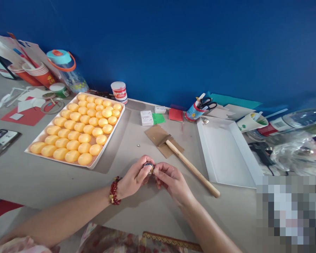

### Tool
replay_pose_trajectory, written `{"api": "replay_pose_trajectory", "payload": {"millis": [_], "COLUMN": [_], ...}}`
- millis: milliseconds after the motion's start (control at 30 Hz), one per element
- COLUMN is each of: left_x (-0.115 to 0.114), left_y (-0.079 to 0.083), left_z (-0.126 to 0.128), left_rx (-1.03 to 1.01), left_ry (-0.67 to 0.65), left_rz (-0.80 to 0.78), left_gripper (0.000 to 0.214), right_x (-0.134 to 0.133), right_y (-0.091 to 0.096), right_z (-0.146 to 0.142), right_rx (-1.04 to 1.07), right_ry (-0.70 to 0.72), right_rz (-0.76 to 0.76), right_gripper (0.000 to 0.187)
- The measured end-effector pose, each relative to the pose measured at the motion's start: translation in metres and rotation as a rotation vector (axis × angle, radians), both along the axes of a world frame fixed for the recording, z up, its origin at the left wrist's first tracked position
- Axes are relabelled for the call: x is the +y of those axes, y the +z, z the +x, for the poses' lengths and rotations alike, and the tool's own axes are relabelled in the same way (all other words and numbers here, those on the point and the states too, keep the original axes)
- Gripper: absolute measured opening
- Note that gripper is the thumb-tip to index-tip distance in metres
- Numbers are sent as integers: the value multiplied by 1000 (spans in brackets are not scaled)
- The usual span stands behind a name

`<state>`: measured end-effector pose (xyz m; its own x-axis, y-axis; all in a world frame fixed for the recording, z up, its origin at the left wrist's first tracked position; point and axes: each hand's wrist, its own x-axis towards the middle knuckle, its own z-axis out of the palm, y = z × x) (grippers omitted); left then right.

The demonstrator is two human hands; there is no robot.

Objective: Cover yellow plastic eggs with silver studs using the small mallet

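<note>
One small round metallic piece (148, 164), no clear long axis | left grip (133, 179): pinching it, so nearer | right grip (173, 179): fingertips pressed together at its right edge, can't tell if holding anything | piece between both grips, over bench (135, 126)

A plain deep-blue wall (158, 45) rises behind the grey tabletop (55, 182).

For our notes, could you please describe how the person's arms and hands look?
The left hand and right hand are ungloved, their forearms bare. A red beaded bracelet with a gold-coloured charm is worn on the left; the right has none. Pale patterned fabric, perhaps a sleeve, shows lower left.
</note>
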<state>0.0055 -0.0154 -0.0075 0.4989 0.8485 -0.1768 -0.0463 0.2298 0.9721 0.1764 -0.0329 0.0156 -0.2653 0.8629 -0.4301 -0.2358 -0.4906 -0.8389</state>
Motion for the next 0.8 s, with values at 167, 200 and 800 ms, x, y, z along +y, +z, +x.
{"api": "replay_pose_trajectory", "payload": {"millis": [167, 200, 800], "left_x": [-1, -1, -3], "left_y": [-2, -3, -5], "left_z": [0, 0, 1], "left_rx": [45, 49, 81], "left_ry": [-1, 0, 7], "left_rz": [41, 48, 86], "left_gripper": [26, 26, 27], "right_x": [0, 0, -3], "right_y": [2, 2, 5], "right_z": [1, 1, -5], "right_rx": [-5, -8, -60], "right_ry": [4, 3, -43], "right_rz": [-35, -38, 48], "right_gripper": [35, 35, 36]}}
